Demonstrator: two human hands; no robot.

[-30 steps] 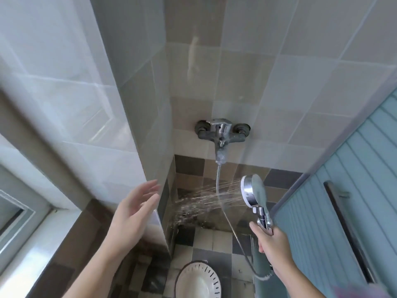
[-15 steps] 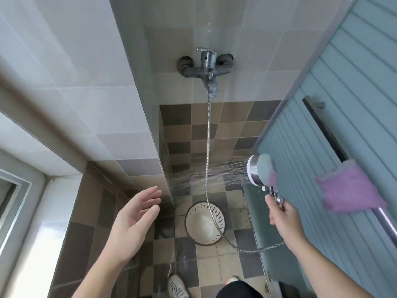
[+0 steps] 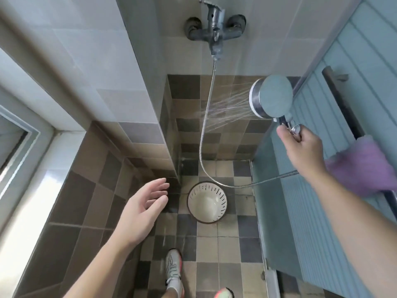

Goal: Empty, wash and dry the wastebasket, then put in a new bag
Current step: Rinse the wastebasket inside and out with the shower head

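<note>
Fingers of the right hand [image 3: 305, 151] curl around the handle of the shower head [image 3: 271, 99], which sprays water leftward, while the left hand [image 3: 141, 209] hangs with fingers loosely spread, holding nothing. The white wastebasket [image 3: 207, 202] stands upright on the tiled floor [image 3: 227, 246] just beyond the left fingertips, below the hose [image 3: 206, 117]; a purple cloth [image 3: 363, 164] hangs beside the right wrist

Visible here: 1 white wastebasket [image 3: 207, 202] on the tiled floor, 1 shower head [image 3: 271, 98] spraying water, 1 metal hose [image 3: 206, 125], 1 wall tap [image 3: 216, 29], 1 purple cloth [image 3: 363, 166] over 1 door bar [image 3: 343, 104], 2 hands, namely 1 left hand [image 3: 142, 208] and 1 right hand [image 3: 304, 149], and 2 shoes [image 3: 174, 271].
</note>
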